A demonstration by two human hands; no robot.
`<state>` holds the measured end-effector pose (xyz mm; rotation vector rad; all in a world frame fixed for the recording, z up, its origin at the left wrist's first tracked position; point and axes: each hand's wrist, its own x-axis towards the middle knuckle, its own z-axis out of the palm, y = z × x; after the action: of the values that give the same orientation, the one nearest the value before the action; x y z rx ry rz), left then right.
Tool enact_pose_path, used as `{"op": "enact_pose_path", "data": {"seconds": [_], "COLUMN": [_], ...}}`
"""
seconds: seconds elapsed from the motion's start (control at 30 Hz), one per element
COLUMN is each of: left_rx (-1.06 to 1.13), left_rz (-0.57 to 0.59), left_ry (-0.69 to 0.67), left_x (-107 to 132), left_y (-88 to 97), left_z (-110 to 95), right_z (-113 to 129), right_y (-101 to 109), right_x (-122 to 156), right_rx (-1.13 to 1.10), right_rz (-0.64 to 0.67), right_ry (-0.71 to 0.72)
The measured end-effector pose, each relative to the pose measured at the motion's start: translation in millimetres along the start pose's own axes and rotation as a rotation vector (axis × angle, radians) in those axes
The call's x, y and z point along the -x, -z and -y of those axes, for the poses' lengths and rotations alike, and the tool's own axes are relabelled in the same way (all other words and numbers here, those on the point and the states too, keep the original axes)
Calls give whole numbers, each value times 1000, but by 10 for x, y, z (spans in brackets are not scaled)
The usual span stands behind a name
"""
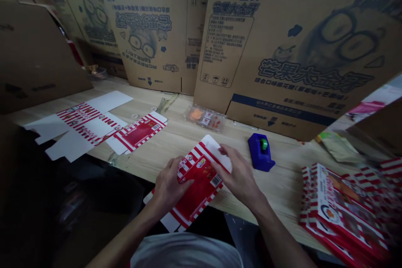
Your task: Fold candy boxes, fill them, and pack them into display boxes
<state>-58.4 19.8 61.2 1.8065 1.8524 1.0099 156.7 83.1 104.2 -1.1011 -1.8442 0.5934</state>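
A red-and-white striped carton (197, 184) with white end flaps is held at a tilt over the table's front edge. My left hand (172, 182) grips its left side, thumb lying across the red panel. At the upper right, my right hand (237, 171) pinches the carton by the white flap (213, 146), thumb on the front. Beyond the carton lies a clear plastic pack (205, 118) with an orange piece and small packets inside. To the right of my right hand stands a blue tape dispenser (260, 153) with a green core.
Flat carton blanks (84, 121) and another striped carton (141, 132) lie at the left. Finished-looking red striped boxes (345, 213) are stacked at the right. Large brown cardboard boxes (282, 50) wall off the back. A pale packet (339, 146) lies at the right.
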Motion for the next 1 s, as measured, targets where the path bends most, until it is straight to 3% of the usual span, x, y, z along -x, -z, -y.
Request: {"op": "enact_pose_path", "data": {"seconds": [0.07, 0.13, 0.27, 0.37, 0.5, 0.57, 0.63, 0.7, 0.73, 0.87, 0.93, 1.0], "left_rx": [-55, -86, -73, -20, 187, 330, 504, 729, 845, 1095, 1124, 1140], "left_rz": [46, 94, 87, 96, 203, 247, 262, 254, 248, 214, 206, 197], "left_ry": [-25, -62, -103, -53, 18, 66, 165, 300, 364, 451, 445, 447], "left_x": [54, 110, 188, 189, 131, 94, 61, 37, 30, 20, 22, 25], "left_y": [-38, -115, -282, -309, -179, -76, 17, 78, 91, 39, -10, -44], "left_z": [-18, -2, 71, 57, -14, -5, 40, 94, 112, 91, 45, 2], "right_z": [2, -6, 14, 74, 153, 149, 93, -2, -53, -181, -193, -200], "right_y": [-45, -120, -218, -229, -190, -137, -78, -46, -52, -209, -311, -390], "right_x": [-72, -117, -139, -170, -253, -257, -194, -59, 27, 352, 432, 455], "right_rx": [-122, -370, -666, -667, -506, -350, -251, -325, -434, -934, -1050, -1100], "right_rz": [240, 351, 382, 386, 386, 296, 57, -136, -127, 338, 389, 344], "right_ry": [-102, -241, -354, -322, -201, -77, -8, -70, -141, -415, -488, -531]}}
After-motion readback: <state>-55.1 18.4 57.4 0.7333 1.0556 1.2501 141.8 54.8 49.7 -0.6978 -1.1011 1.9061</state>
